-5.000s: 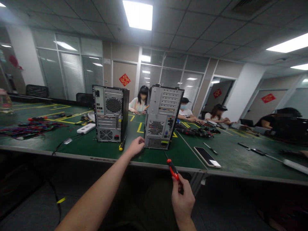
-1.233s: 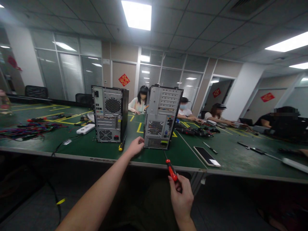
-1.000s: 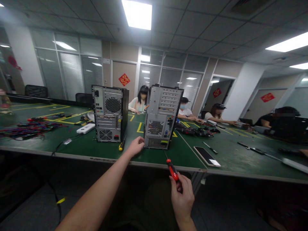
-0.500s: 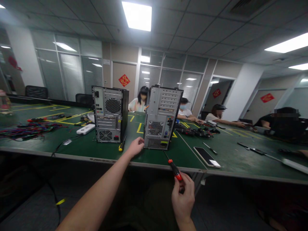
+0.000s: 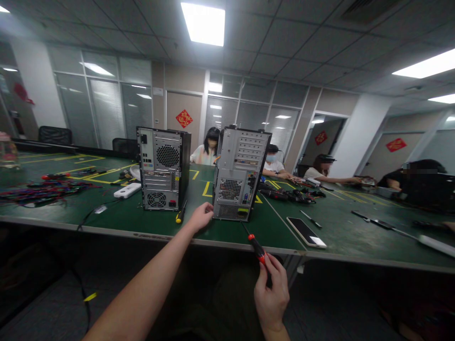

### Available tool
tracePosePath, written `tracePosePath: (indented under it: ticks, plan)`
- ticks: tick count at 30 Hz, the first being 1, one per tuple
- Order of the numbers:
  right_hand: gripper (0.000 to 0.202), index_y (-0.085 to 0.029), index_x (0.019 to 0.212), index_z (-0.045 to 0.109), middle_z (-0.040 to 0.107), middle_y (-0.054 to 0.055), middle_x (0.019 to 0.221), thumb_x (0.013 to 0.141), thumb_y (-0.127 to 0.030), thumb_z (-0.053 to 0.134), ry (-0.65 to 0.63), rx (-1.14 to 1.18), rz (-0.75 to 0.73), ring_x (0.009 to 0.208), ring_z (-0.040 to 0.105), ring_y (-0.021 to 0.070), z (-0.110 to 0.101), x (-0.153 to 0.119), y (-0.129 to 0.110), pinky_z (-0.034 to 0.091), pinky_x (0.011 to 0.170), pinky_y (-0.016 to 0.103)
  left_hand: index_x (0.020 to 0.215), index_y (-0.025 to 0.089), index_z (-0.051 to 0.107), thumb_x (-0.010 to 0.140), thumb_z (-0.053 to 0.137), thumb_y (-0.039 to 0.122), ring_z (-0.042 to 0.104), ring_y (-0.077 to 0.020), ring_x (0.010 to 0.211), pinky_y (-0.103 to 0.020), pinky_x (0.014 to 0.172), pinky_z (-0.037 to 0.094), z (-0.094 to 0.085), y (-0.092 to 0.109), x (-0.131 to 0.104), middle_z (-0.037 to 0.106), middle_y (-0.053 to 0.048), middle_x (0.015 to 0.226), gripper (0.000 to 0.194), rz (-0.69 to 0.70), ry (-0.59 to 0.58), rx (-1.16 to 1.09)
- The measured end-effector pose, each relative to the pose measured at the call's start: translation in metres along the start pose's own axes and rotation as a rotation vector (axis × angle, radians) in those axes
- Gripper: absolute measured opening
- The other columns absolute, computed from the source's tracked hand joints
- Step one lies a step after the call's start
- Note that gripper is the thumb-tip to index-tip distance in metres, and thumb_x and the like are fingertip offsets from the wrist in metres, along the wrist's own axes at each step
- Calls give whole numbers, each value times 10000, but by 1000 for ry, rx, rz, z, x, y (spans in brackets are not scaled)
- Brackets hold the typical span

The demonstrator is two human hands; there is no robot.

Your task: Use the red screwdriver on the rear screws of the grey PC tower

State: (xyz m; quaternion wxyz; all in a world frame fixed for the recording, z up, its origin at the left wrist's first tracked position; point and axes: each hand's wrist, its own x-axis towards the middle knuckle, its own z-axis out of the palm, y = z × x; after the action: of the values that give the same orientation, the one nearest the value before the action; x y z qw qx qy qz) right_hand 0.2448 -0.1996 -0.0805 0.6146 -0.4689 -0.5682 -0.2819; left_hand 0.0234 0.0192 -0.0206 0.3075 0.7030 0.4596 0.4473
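Note:
A grey computer tower [image 5: 227,175] stands upright on the table, its back panel with vents and ports facing me. My left hand [image 5: 202,217] is at its lower left edge, the fingers curled against the side and partly hidden. In my right hand [image 5: 273,284] is a screwdriver [image 5: 258,248] with a red and black handle, pinched by the end. Its thin shaft points up and left, and the tip comes near the tower's bottom edge; whether it touches cannot be made out. Between this tower and a second computer tower [image 5: 158,170] lies a yellow and black screwdriver [image 5: 179,217].
On the green table [image 5: 270,232], a phone [image 5: 306,232] and a small slim tool [image 5: 311,219] lie to the right. Black cables [image 5: 287,194] are behind them. Leftward are a white power strip [image 5: 128,190] and tangled coloured wires [image 5: 46,192]. Several people sit across the table.
My right hand has shifted slightly along the screwdriver's handle, its fingers straighter now. My left hand and both towers stay where they were.

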Motion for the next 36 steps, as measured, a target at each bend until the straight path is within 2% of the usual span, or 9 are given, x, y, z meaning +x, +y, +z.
tracePosePath:
  ticks: [5, 12, 22, 27, 36]
  plan:
    - [231, -167, 1200, 704, 704, 127, 1145, 985, -139, 623, -5, -2, 22, 1041, 705, 212, 0, -1, 1, 584, 905, 359, 979, 178, 669, 818, 590, 160, 671, -154, 813, -269, 809, 531, 2, -4, 2, 723, -38, 951, 181, 16, 19, 7]
    - [141, -152, 1056, 682, 693, 102, 997, 958, -250, 710, 7, -20, 30, 922, 696, 207, 2, -4, 4, 580, 823, 339, 962, 177, 667, 814, 591, 164, 664, -156, 814, -273, 808, 533, 2, -1, 2, 719, -37, 938, 166, 21, 20, 8]
    - [236, -174, 1201, 703, 718, 118, 1163, 979, -133, 633, -14, -10, 2, 1055, 714, 210, 0, -3, 2, 584, 940, 362, 977, 182, 674, 814, 598, 165, 671, -161, 829, -271, 811, 535, 0, 1, -1, 728, -37, 938, 181, 12, 13, -4]
    - [227, -177, 1196, 698, 716, 124, 1174, 982, -143, 630, -21, -11, 17, 1065, 713, 218, 1, -4, 3, 588, 929, 371, 989, 180, 672, 819, 591, 164, 676, -167, 850, -271, 812, 536, 0, 2, -1, 728, -40, 946, 189, 9, 8, 3]
    - [149, -162, 1020, 680, 693, 81, 958, 952, -286, 727, -34, -4, 44, 841, 691, 184, 1, -5, 4, 571, 765, 309, 968, 179, 673, 815, 587, 150, 673, -162, 832, -282, 842, 535, 0, 4, -1, 725, -35, 926, 178, 3, 17, 21]
